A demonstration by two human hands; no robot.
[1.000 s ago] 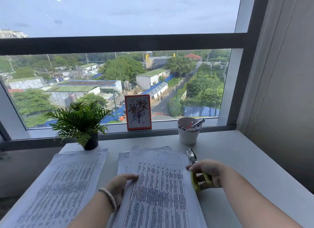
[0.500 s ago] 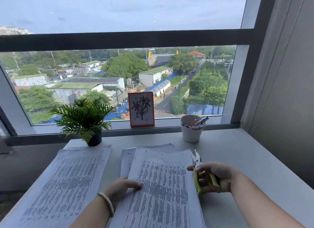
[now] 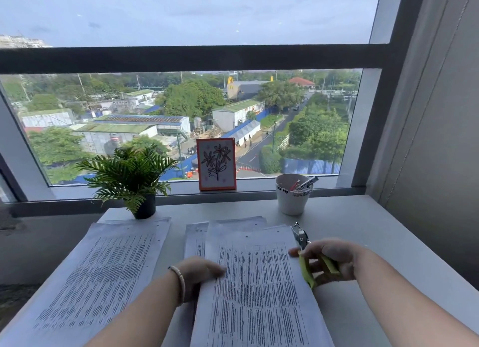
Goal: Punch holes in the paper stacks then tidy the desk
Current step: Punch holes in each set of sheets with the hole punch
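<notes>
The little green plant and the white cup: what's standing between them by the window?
In the head view, an orange-framed flower drawing stands on the sill between the potted green plant and the white pen cup.

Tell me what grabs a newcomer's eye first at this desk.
The printed paper stacks dominate: one stack on the left, another in the middle under the left hand. Beside it, the right hand grips a yellow-handled hole punch, its metal head at the stack's right edge. Behind stand a potted fern, a flower card and a white pen cup.
</notes>
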